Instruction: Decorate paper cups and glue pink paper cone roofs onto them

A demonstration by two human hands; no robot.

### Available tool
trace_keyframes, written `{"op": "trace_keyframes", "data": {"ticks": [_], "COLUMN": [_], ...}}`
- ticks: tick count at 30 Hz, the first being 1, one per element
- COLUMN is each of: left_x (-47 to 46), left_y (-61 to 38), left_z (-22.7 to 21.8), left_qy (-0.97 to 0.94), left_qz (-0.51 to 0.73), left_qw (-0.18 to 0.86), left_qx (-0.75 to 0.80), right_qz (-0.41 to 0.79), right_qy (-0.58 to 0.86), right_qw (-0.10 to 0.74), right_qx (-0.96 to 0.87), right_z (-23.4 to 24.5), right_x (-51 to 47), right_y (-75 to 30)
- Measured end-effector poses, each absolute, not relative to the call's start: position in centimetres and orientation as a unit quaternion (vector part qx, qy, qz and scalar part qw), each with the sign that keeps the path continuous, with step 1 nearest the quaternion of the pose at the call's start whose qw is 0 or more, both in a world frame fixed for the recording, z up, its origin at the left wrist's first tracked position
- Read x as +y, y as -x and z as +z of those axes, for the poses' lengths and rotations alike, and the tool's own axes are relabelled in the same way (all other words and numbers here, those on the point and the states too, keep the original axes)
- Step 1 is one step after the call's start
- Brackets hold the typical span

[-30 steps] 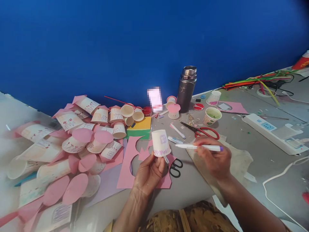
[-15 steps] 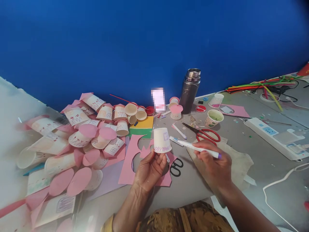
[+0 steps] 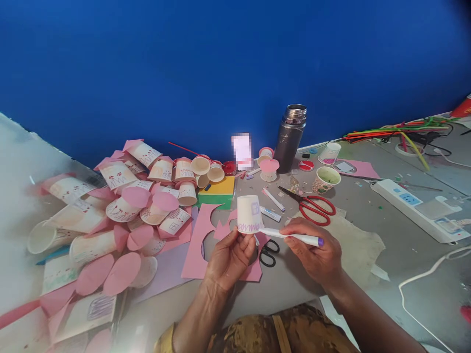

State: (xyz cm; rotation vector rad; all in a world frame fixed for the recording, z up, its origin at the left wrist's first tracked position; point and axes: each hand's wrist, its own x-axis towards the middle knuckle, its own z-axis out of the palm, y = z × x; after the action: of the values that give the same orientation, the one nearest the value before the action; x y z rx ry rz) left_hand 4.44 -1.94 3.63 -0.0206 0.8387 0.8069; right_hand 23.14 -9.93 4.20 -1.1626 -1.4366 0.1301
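My left hand (image 3: 231, 262) grips a white paper cup (image 3: 247, 211) by its rim, with the cup upside down. A purple window and a purple zigzag band along the rim are drawn on it. In my right hand (image 3: 316, 247) is a white marker with a purple end (image 3: 300, 238), its tip at the cup's lower right edge by the zigzag. Below the hands lies a pink sheet with round cut-outs (image 3: 193, 245). Black-handled scissors (image 3: 270, 252) lie partly over that sheet, their blades hidden.
Many decorated cups with pink paper tops (image 3: 123, 206) are heaped at the left. A dark open flask (image 3: 290, 142) stands by the blue wall. Red-handled scissors (image 3: 316, 208), a patterned cup (image 3: 326, 180) and a power strip (image 3: 412, 206) are at the right.
My right hand has moved down and left, bringing the marker's tip from beside the cup to its lower edge. The cup has shifted slightly right.
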Motion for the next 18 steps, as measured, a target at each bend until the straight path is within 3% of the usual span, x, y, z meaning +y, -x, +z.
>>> {"op": "trace_keyframes", "data": {"ticks": [18], "left_x": [-2.1], "left_y": [-4.6], "left_z": [3.8], "left_qy": [-0.028], "left_qz": [0.424], "left_qw": [0.812], "left_qx": [0.401], "right_qz": [0.056], "right_qy": [0.57], "right_qw": [0.627], "right_qx": [-0.528], "right_z": [2.9], "right_x": [-10.5], "right_y": [-25.0]}}
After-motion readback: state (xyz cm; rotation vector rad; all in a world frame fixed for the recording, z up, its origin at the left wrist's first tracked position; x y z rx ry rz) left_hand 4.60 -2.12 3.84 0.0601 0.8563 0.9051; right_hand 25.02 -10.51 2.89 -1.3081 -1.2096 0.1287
